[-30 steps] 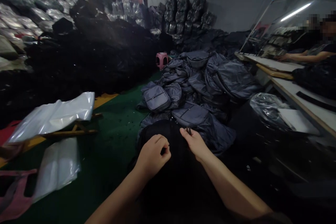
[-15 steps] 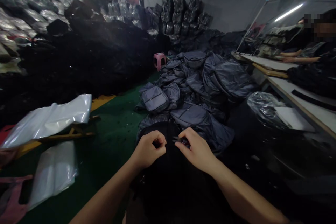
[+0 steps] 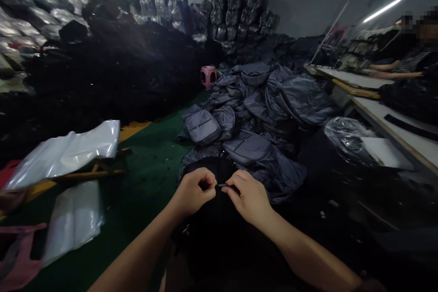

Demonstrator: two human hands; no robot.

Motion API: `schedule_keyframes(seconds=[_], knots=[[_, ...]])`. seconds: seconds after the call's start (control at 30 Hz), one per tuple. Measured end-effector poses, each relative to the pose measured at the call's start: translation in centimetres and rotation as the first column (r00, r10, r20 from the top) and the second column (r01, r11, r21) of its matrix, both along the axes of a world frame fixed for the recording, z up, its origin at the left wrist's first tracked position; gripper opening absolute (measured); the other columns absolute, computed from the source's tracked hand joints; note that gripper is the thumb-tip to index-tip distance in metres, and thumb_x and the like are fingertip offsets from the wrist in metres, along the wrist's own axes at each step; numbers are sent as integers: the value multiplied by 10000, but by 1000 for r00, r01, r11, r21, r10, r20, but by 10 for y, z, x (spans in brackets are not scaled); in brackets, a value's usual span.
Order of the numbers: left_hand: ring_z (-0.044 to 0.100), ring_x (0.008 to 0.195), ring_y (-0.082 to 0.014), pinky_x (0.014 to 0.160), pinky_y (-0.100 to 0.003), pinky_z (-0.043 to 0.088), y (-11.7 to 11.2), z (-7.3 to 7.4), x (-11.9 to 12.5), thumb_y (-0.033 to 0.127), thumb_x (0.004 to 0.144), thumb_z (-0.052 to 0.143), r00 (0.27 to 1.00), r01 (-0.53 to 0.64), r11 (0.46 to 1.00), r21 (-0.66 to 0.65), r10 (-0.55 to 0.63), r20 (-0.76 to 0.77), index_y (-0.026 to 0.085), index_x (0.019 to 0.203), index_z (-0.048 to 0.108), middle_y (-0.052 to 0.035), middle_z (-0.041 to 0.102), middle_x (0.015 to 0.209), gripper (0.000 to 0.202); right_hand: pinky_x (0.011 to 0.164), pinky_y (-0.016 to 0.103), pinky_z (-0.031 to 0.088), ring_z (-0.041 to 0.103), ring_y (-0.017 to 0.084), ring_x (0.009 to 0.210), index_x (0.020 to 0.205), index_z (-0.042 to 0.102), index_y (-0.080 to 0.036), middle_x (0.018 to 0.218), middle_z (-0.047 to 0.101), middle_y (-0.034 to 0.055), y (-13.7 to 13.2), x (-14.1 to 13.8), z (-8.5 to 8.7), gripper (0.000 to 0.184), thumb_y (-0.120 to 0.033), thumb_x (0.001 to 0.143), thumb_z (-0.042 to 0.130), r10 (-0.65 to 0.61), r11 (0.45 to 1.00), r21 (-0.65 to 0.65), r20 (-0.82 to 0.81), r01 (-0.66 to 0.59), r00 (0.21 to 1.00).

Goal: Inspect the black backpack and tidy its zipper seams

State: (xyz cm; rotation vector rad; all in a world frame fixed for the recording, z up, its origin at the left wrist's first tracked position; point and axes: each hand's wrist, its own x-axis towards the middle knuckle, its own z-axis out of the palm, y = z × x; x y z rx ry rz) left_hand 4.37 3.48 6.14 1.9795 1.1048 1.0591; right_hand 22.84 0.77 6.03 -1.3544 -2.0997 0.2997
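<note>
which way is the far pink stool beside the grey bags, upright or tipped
Upright: the pink stool has its seat on top, legs below.

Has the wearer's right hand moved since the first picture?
Yes. Against the pink stool, the right hand has shifted left and lower in view, fingers nearer the left hand.

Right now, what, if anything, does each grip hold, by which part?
Right grip: a small dark tool, held by the end away from the left grip. Left grip: pinched; cannot tell if anything's held.

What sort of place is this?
Probably a bag workshop or packing area: there's a heap of dark bags, stacked plastic-wrapped bundles at the back, and a long worktable on the right.
</note>
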Motion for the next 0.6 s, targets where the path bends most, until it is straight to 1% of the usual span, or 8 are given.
schedule_keyframes(seconds=[0.2,0.43,0.47,0.5,0.53,0.57,0.6], knots=[[560,703,-128,659,-257,431,0,-3,0,114,675,519,1000,-5,1000,-17,5,-7,189,647,482,-12,605,762,88,718,297,427,534,195,845,857,597,-221,866,596,38,-1,5,0,101,-317,830,589,-20,1000,-12,-29,19,999],[568,717,-133,684,-263,446,1,-1,4,105,678,537,1000,-3,1000,9,3,20,192,639,479,-7,602,751,112,721,294,418,537,192,834,828,597,-221,848,597,35,0,-2,-3,71,-290,835,580,-4,1000,-9,-56,4,998],[574,723,-133,692,-264,450,3,-1,1,114,691,541,999,-34,999,19,33,40,191,647,485,-8,604,763,105,713,291,417,537,189,830,830,598,-221,847,594,34,2,-1,-4,75,-292,838,575,-15,1000,-13,-83,14,996],[580,732,-135,701,-266,456,5,-2,-3,135,710,545,994,-94,995,29,92,67,190,661,494,-11,608,781,90,702,288,416,536,185,820,830,599,-220,843,589,33,3,1,-5,85,-298,841,568,-39,999,-19,-126,37,991],[586,743,-139,713,-273,463,8,-3,-9,166,731,550,979,-185,982,38,181,93,189,690,511,-15,611,805,61,696,286,417,536,181,811,831,599,-217,843,584,33,5,5,-6,99,-306,845,560,-73,997,-27,-183,70,980],[591,771,-149,734,-285,469,11,-5,-17,204,747,559,950,-299,953,51,292,106,189,744,539,-23,612,844,26,699,285,420,536,178,809,834,598,-213,848,578,34,7,9,-8,113,-317,845,555,-112,994,-41,-249,105,962],[593,825,-167,760,-303,473,14,-8,-26,248,753,574,907,-417,906,67,410,100,190,829,566,-37,610,905,96,710,286,425,535,178,814,847,596,-210,861,575,35,9,15,-11,129,-334,835,565,-152,988,-63,-313,139,938]])
